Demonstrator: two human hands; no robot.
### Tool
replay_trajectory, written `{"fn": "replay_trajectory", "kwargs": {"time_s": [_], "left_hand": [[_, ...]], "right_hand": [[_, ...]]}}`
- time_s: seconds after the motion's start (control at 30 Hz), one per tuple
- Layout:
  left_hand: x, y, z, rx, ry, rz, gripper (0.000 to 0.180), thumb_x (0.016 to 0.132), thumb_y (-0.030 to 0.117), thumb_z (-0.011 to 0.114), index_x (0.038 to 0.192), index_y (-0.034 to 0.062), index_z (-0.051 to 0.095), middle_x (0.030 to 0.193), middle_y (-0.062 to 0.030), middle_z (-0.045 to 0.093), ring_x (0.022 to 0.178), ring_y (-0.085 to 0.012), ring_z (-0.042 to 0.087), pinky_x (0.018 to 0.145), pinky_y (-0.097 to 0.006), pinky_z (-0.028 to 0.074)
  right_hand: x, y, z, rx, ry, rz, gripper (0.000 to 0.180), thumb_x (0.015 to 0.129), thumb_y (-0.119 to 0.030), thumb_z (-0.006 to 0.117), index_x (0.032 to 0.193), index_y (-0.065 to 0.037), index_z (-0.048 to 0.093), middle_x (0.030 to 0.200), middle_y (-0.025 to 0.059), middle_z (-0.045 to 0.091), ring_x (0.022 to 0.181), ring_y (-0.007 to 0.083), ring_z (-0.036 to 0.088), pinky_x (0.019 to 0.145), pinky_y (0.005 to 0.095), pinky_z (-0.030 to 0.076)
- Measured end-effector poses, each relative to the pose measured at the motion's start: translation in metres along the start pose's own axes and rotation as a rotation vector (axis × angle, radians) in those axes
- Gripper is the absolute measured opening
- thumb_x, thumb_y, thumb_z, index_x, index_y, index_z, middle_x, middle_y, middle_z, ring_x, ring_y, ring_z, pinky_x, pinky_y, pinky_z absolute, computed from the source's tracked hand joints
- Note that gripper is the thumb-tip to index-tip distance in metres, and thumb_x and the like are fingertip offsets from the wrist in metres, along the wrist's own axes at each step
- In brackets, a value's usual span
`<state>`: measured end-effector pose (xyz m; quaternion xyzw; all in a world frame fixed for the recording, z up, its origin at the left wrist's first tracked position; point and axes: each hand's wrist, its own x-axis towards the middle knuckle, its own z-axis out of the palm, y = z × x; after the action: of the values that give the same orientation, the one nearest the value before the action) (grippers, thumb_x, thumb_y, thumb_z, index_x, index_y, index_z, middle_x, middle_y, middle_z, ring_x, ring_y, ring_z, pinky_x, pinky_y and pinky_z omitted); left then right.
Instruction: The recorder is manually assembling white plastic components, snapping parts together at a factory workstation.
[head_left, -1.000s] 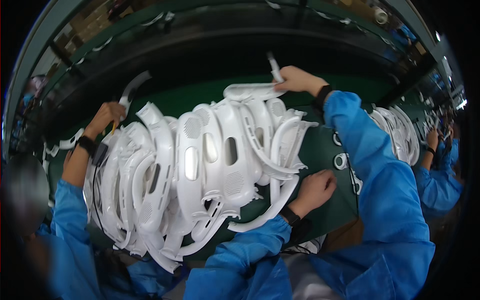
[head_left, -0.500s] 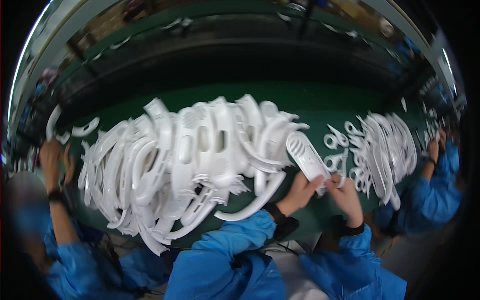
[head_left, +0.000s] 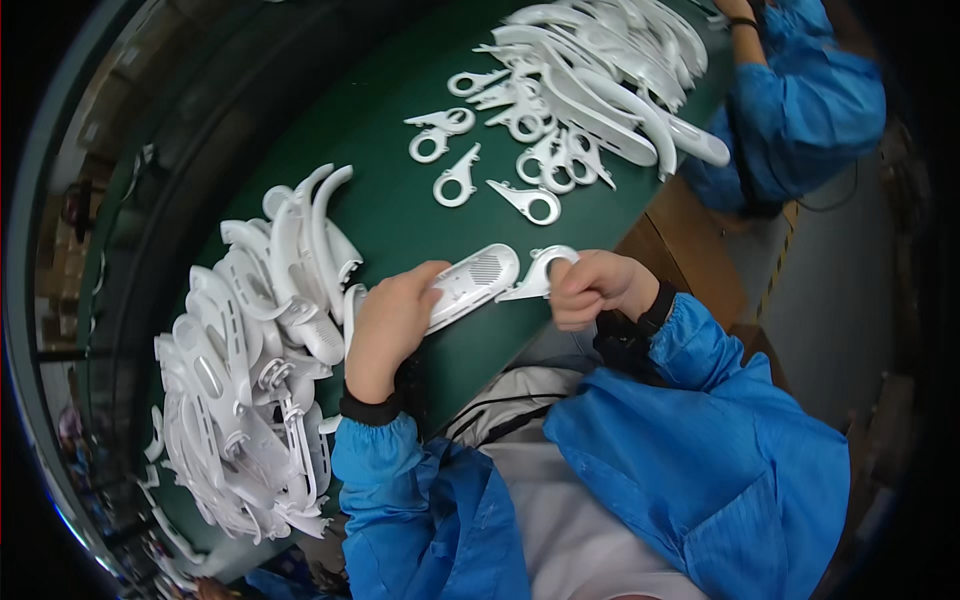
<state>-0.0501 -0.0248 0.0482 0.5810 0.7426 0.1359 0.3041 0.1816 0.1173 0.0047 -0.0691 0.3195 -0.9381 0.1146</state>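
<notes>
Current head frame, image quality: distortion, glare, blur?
Head view: fisheye bows the grey metal frame along the left rim, corners black; head view: dark green tabletop fades into shadow toward upper left, piled glossy white plastic parts show pale highlights; head view: right hand slightly soft, elongated white plastic panel in left hand sharper.

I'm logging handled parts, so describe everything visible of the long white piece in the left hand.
The long, white, plastic-looking piece with a rounded end has a block of narrow slots near that end, a thin rim and small moulded details. The left hand grips it, covering its lower part. It points diagonally to the picture's upper right, over the green tabletop. A white, pointed-tailed plastic ring is close by; contact is unclear.
</notes>
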Motion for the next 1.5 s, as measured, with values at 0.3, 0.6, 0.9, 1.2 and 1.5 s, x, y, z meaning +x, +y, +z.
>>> {"fn": "replay_trajectory", "kwargs": {"time_s": [0.3, 0.6, 0.9, 1.2, 1.5], "left_hand": [[0.0, 0.016, 0.009, -0.327, -0.016, 0.426, 0.031, 0.08, 0.021, 0.068, 0.108, 0.0077, 0.063, 0.109, -0.0107, 0.061, 0.104, -0.0251, 0.054, 0.102, -0.037, 0.027], [0.005, -0.002, 0.017, -0.835, 0.038, 0.2, 0.011, 0.085, 0.01, 0.062, 0.083, -0.0003, 0.06, 0.089, -0.0101, 0.057, 0.086, -0.0252, 0.054, 0.082, -0.032, 0.041], [0.012, 0.009, 0.026, -0.195, 0.337, 0.288, 0.014, 0.074, 0.009, 0.069, 0.078, 0.0005, 0.059, 0.1, -0.0122, 0.055, 0.097, -0.0281, 0.054, 0.087, -0.035, 0.041], [0.009, 0.02, 0.033, 0.006, 0.329, 0.229, 0.015, 0.067, 0.013, 0.067, 0.071, 0.0012, 0.059, 0.1, -0.0117, 0.057, 0.089, -0.0298, 0.057, 0.081, -0.037, 0.041], [0.002, 0.037, 0.046, 0.24, 0.37, 0.203, 0.016, 0.068, 0.014, 0.067, 0.074, 0.0028, 0.057, 0.101, -0.0091, 0.058, 0.094, -0.0291, 0.055, 0.079, -0.039, 0.038]], "right_hand": [[0.036, 0.028, -0.005, 0.309, -0.273, -0.01, 0.043, 0.095, -0.026, 0.04, 0.056, -0.009, 0.044, 0.046, -0.0018, 0.037, 0.04, 0.0082, 0.028, 0.039, 0.0236, 0.025], [0.045, 0.013, 0.017, 0.258, 0.542, -0.205, 0.024, 0.096, -0.031, 0.05, 0.101, -0.008, 0.053, 0.061, -0.0013, 0.047, 0.044, 0.0047, 0.036, 0.043, 0.0199, 0.03], [0.037, -0.022, -0.009, -1.174, 0.751, -0.008, 0.027, 0.077, -0.026, 0.074, 0.077, 0.0, 0.065, 0.059, 0.0041, 0.055, 0.055, 0.0101, 0.048, 0.052, 0.0272, 0.037], [0.041, -0.024, -0.02, -1.421, 0.596, -0.03, 0.026, 0.075, -0.021, 0.074, 0.086, -0.002, 0.061, 0.08, 0.0089, 0.055, 0.066, 0.0192, 0.056, 0.059, 0.0306, 0.043], [0.047, -0.022, -0.016, -1.596, 0.506, -0.087, 0.038, 0.073, -0.017, 0.072, 0.104, -0.007, 0.052, 0.09, 0.0093, 0.054, 0.079, 0.032, 0.06, 0.068, 0.041, 0.047]]}}
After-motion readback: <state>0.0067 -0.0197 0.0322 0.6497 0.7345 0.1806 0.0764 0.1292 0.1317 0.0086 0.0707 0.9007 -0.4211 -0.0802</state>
